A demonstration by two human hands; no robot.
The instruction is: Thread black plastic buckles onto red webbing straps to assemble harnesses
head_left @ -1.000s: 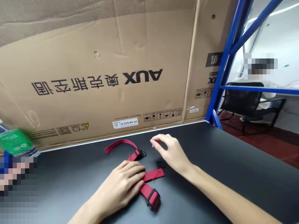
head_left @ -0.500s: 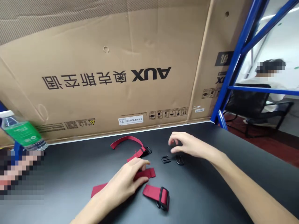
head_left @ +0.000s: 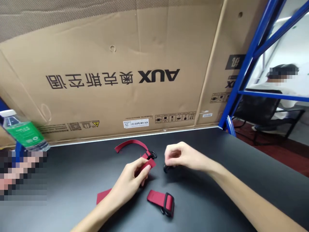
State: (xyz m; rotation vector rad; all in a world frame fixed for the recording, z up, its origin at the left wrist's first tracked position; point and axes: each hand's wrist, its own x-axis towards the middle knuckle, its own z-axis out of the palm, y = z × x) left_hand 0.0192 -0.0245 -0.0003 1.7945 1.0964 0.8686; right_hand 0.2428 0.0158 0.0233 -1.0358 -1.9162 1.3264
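Note:
My left hand (head_left: pixel 131 180) pinches the end of a red strap (head_left: pixel 150 163), lifted a little off the black table (head_left: pixel 207 199); another part of red webbing (head_left: pixel 103 195) shows left of my wrist. My right hand (head_left: pixel 177 156) is closed, fingertips down, on a black buckle (head_left: pixel 166 168) that is mostly hidden under the fingers. Nearer me lies a folded red strap (head_left: pixel 156 198) threaded through a black buckle (head_left: pixel 169 204). Behind my left hand is a curved red strap (head_left: pixel 132 142) with black hardware (head_left: pixel 152 155).
A large cardboard box (head_left: pixel 96 48) stands along the table's back edge. At the left is a bottle with a green label (head_left: pixel 25 133). Blue rack posts (head_left: pixel 251 61) rise at the right, and beyond them a person (head_left: pixel 277 83) sits on a black chair.
My left hand has gripped and raised the strap end that lay flat. My right hand has moved left and down, from open to closed over the black hardware.

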